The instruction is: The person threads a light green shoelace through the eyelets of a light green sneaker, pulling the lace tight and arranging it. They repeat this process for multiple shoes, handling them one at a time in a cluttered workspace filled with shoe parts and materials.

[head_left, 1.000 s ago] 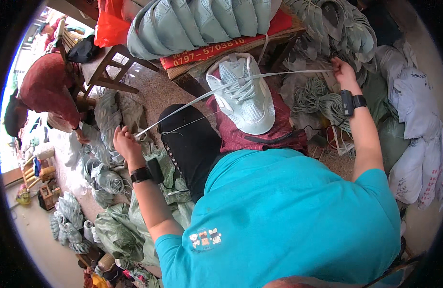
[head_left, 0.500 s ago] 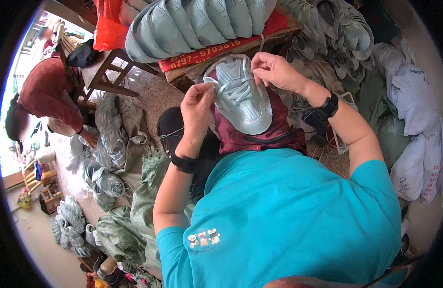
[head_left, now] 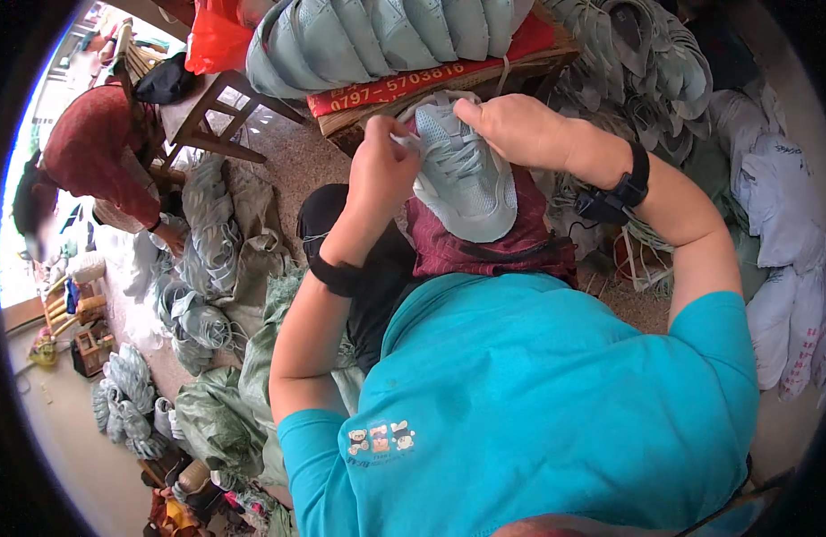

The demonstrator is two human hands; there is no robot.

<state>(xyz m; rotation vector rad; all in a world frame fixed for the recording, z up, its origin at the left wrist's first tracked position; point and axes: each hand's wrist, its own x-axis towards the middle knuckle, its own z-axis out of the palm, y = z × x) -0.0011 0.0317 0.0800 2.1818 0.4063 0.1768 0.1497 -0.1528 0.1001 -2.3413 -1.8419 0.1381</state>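
Note:
A pale grey-green shoe upper (head_left: 466,192) with laces threaded across its front lies on dark red cloth (head_left: 543,237) over my lap, toe toward me. My left hand (head_left: 381,170) is closed in a pinch at the upper's left edge; a small pale piece shows between thumb and finger, lace or edge, I cannot tell which. My right hand (head_left: 525,130) is curled, its thumb pressed against the upper near the top of the lacing. The right fingers are mostly hidden behind the hand.
Ahead, nested shoe uppers (head_left: 368,45) line a wooden bench (head_left: 350,134) with a red printed cover. More uppers (head_left: 628,67) hang at the far right beside white sacks (head_left: 780,197). At left, a person in red (head_left: 90,143) bends over bundled uppers (head_left: 207,206) near a wooden stool (head_left: 211,134).
My right hand has rolled over and its thumb has come onto the upper. My left hand has shifted slightly up and right. The view has moved a little.

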